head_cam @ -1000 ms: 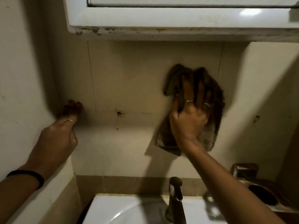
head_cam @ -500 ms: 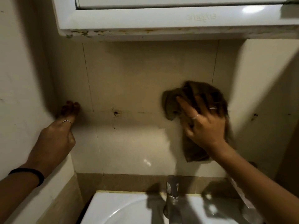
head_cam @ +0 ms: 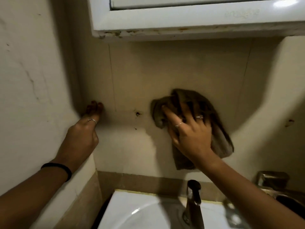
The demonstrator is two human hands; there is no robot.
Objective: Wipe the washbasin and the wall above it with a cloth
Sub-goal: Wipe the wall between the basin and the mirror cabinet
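The wall-wiping step was in hand: her right hand (head_cam: 191,134), fingers (head_cam: 171,114) spread flat, pressed the brown cloth (head_cam: 194,103) against the tiled wall (head_cam: 165,66). Left hand (head_cam: 82,138) braced there, fingertips touching (holding nothing). The washbasin (head_cam: 135,212) below probably came next.

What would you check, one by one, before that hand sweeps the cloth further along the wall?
1. Cloth flat under the right hand, fingers spread on it: ok.
2. Cloth touching the wall: ok.
3. Left hand braced, fingertips at the wall corner: ok.
4. Dark marks beside the cloth wiped: not ok, unwiped.
5. Hanging end of the cloth above the tap, apart from it: ok.
6. Washbasin wiped: cannot tell.
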